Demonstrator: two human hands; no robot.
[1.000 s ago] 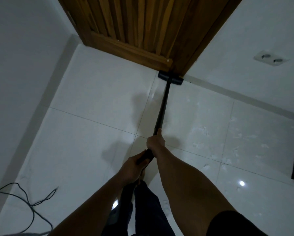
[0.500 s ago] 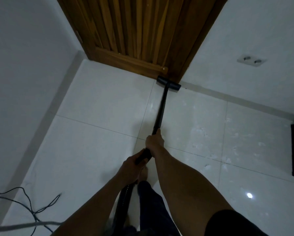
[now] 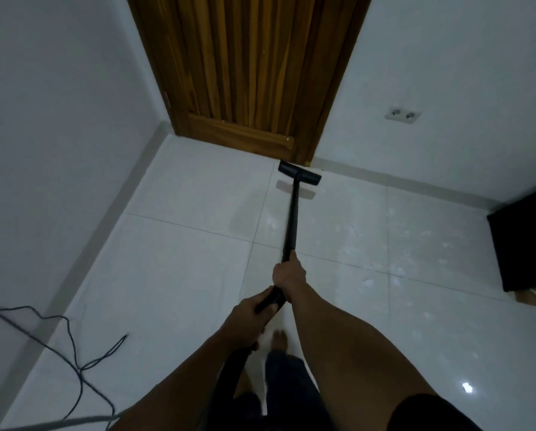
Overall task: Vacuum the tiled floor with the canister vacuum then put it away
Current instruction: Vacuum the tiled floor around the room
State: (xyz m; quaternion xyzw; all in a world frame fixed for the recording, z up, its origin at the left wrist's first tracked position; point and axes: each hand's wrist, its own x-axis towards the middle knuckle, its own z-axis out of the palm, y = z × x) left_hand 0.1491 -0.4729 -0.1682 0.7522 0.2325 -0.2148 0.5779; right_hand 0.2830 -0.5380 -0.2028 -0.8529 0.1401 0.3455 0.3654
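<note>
A black vacuum wand (image 3: 293,219) runs from my hands out to its floor head (image 3: 299,172), which rests on the white tiled floor (image 3: 179,262) just short of the wooden door's right corner. My right hand (image 3: 288,276) grips the wand higher up. My left hand (image 3: 249,317) holds the handle end, where the black hose (image 3: 229,374) drops along my leg. White specks of dirt (image 3: 366,262) lie scattered on the tiles right of the wand. The canister is out of view.
A wooden door (image 3: 248,73) stands shut ahead, white walls on both sides. A double wall socket (image 3: 403,114) sits low on the right wall. A dark piece of furniture (image 3: 527,244) stands at the right edge. A black cable (image 3: 58,346) loops on the floor at left.
The floor head has drawn back from the door's bottom edge toward me. The view has tilted up, showing more door and wall. Both hands keep their grip.
</note>
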